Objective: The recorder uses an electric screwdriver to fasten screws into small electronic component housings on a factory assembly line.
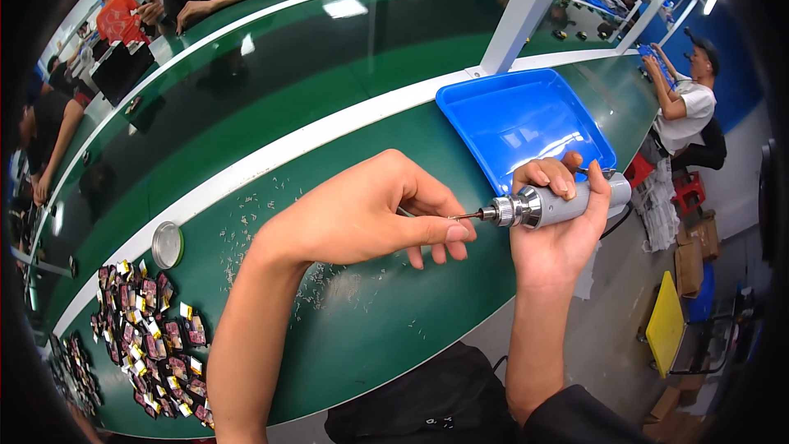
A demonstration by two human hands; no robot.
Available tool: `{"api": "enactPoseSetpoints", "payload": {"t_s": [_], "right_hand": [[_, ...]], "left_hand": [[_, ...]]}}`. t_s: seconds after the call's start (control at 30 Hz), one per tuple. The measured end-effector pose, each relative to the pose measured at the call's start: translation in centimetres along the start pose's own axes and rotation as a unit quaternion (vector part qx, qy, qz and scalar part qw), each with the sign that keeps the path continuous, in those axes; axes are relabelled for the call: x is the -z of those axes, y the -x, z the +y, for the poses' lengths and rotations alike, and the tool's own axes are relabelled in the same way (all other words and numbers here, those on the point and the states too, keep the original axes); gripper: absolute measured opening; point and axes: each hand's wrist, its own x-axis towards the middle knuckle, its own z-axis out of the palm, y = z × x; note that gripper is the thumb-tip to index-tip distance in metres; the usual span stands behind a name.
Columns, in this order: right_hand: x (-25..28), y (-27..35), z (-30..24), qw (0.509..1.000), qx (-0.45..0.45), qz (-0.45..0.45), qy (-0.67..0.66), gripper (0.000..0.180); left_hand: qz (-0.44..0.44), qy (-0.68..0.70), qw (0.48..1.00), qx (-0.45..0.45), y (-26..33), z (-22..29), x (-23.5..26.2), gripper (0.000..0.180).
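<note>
The right hand (552,248) is wrapped round a grey powered screwdriver (565,207), palm turned up and fingers curled over the barrel from its far side. The tool lies across that hand, its silver collar (510,211) and thin bit (470,215) pointing left toward the other hand. The left hand (362,210) is bent at the wrist, with thumb and forefinger narrowed to a pinch at the tip of the bit; whether they also hold something small there is too small to tell. Its other fingers curl loosely below and behind. Just beyond the right hand, a blue tray (534,122) rests on the green tabletop (444,300). Below the left hand and to the left of it, small silvery slivers (335,294) are scattered over the surface. Farther left, past that forearm, a round metal lid (168,245) sits near a heap of small dark parts (148,337) with yellow and white bits. Beyond both hands, a white rail (308,130) runs alongside a dark green belt (263,74). Well to the right of the right hand, a co-worker in a white shirt (686,107) holds something blue
</note>
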Motion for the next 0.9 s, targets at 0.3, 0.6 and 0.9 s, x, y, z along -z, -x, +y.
{"api": "enactPoseSetpoints", "payload": {"t_s": [0.3, 0.6, 0.9], "right_hand": [[-0.11, -0.13, -0.46, 1.000, 0.007, -0.005, -0.002, 0.019], [-0.32, -0.12, -0.49, 0.999, 0.019, -0.026, 0.003, 0.016], [-0.28, -0.27, -0.72, 1.000, 0.011, -0.018, -0.009, 0.018]], "left_hand": [[0.022, 0.033, 0.999, -0.012, -0.47, -0.59, -0.52, 0.017], [0.036, 0.038, 0.999, -0.008, -0.65, -0.36, -0.74, 0.017], [0.028, 0.031, 0.999, -0.010, -0.81, -0.74, -0.71, 0.018]]}}
